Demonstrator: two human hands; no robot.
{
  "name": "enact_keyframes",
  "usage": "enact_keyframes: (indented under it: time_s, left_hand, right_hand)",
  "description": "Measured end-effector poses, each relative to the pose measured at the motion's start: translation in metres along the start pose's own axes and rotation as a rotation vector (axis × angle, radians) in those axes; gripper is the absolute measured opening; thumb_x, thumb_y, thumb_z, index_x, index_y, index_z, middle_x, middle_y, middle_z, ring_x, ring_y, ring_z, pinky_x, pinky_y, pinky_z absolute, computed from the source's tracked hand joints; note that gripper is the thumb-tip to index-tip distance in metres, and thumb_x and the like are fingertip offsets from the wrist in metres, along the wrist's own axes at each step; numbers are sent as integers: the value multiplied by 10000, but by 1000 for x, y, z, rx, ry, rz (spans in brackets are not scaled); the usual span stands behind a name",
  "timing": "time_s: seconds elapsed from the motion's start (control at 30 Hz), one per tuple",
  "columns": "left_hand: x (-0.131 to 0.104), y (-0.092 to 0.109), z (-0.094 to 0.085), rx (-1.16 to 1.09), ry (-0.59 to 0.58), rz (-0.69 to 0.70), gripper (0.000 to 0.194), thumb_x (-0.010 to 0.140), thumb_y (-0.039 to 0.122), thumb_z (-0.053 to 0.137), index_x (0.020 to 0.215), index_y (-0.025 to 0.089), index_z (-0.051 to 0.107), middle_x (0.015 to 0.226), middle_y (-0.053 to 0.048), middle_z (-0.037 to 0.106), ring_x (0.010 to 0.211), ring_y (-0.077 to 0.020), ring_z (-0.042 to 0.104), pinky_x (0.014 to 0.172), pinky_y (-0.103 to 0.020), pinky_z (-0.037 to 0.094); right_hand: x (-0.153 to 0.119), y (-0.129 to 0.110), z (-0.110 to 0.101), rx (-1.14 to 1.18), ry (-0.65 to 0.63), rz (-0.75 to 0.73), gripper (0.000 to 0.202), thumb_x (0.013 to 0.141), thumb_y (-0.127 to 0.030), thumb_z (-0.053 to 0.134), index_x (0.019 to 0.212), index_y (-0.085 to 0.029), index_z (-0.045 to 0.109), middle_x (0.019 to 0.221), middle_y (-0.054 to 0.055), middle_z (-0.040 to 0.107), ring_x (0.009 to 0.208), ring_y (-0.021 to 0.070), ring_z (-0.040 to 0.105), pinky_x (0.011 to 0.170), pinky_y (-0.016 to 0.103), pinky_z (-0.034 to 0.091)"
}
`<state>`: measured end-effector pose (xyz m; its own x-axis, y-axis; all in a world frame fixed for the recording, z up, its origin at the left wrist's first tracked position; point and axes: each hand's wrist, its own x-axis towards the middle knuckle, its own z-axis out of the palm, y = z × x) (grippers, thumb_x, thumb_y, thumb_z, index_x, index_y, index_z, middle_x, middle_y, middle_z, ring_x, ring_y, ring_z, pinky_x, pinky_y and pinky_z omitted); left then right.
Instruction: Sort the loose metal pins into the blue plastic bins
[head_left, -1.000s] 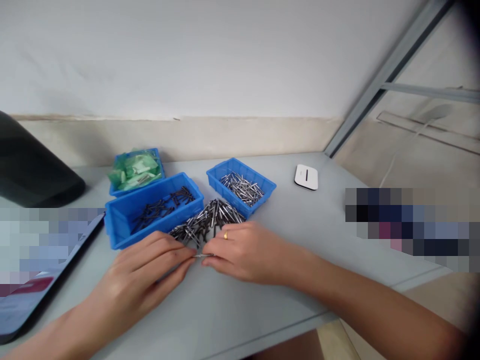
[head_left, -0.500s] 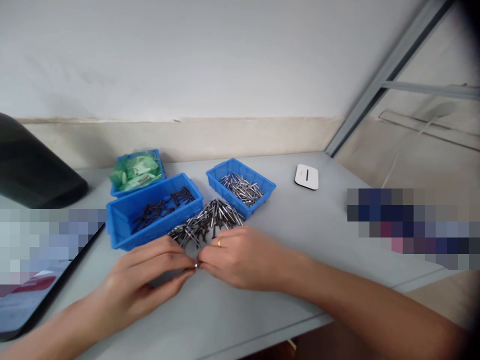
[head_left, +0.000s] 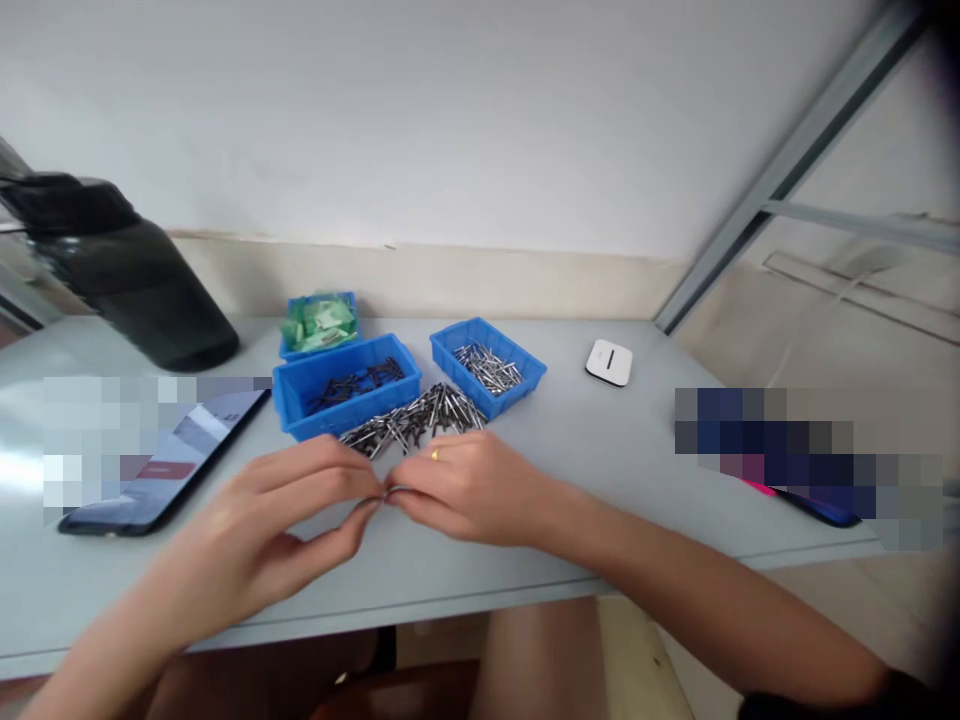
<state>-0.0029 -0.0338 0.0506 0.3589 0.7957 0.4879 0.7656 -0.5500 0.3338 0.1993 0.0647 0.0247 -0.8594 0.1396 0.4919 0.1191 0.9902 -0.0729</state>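
My left hand [head_left: 300, 500] and my right hand [head_left: 465, 490] meet fingertip to fingertip, low over the table. The left fingers pinch a thin metal pin [head_left: 366, 501], mostly covered. Closed in a pinch against it, the right fingertips hide whatever they hold. Just beyond the hands lies a heap of silver pins with dark forked ends [head_left: 420, 418]. Behind it, a long blue bin [head_left: 300, 408] contains dark small parts [head_left: 345, 388], and a second blue bin [head_left: 525, 385] contains loose silver pins [head_left: 489, 368].
A small blue bin with a green plastic bag [head_left: 322, 320] stands near the wall. At left are a dark bottle [head_left: 157, 290] and a phone or tablet [head_left: 195, 440], partly pixelated. A white square device [head_left: 610, 362] and another pixelated device [head_left: 817, 505] lie at right.
The camera view has shifted, bringing more of the bottle and the table's front edge into sight. Both hands stay pinched together, with slightly altered finger positions.
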Motion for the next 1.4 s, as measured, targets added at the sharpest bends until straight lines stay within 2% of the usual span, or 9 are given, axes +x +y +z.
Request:
enact_keyframes:
  time_s: [0.17,0.37,0.43,0.53,0.67,0.8,1.03,1.27,1.4]
  left_hand:
    - [-6,-7,-14,51,-14,-12,84,836,183,578,898,239,590,872,3,661,781,-144,628,690,-223,497]
    - [27,-9,-27,105,123,35,17,811,205,560,818,220,561,785,28,638,684,-124,589,633,-232,450]
    - [22,-10,-22,90,39,80,40,823,176,536,836,209,555,768,23,623,672,-121,584,629,-236,451]
    - [5,-16,-12,78,-18,100,67,849,147,499,833,195,542,754,16,615,670,-124,585,625,-244,452]
    - [-7,-26,-3,314,110,166,57,868,164,515,823,190,536,718,1,615,649,-166,576,600,-291,421]
    - [-8,-28,-4,437,188,201,46,863,151,544,838,186,529,747,-6,628,656,-177,578,626,-313,414]
    - [-8,-29,4,343,79,180,65,906,213,507,919,175,558,845,-46,661,750,-200,625,662,-320,467]
    - [4,-12,7,92,-19,22,121,892,219,507,844,185,613,820,-25,661,757,-174,622,689,-302,502]
    - [17,4,8,-260,115,-207,96,848,268,600,877,196,658,853,-24,696,763,-157,641,671,-263,524]
  right_hand:
    - [4,-2,-19,-72,51,-54,275,972,-268,400,862,-174,634,678,-5,625,640,118,555,600,251,384]
    - [18,-18,-24,123,374,239,165,943,-218,470,928,-186,631,757,-11,672,686,95,596,680,214,436]
    - [19,-29,-18,195,419,329,152,941,-246,484,950,-197,628,728,-19,652,661,92,582,667,211,442]
    - [18,-43,-8,272,370,395,182,931,-307,515,1040,-199,615,743,-12,657,689,104,593,675,219,453]
    - [19,-48,4,319,252,452,237,925,-351,530,1082,-192,611,764,-6,670,716,114,605,716,234,459]
    - [20,-47,16,291,236,514,226,934,-337,507,1061,-187,618,772,5,663,726,125,599,710,243,453]
    - [13,-45,29,339,276,534,231,940,-344,481,1057,-191,608,784,12,655,716,127,587,688,239,442]
    - [6,-49,28,512,410,642,135,927,-279,486,936,-214,604,732,-25,632,641,100,561,615,219,405]
    - [5,-45,26,741,569,675,156,910,-327,509,868,-199,586,693,-22,616,672,110,587,626,222,440]
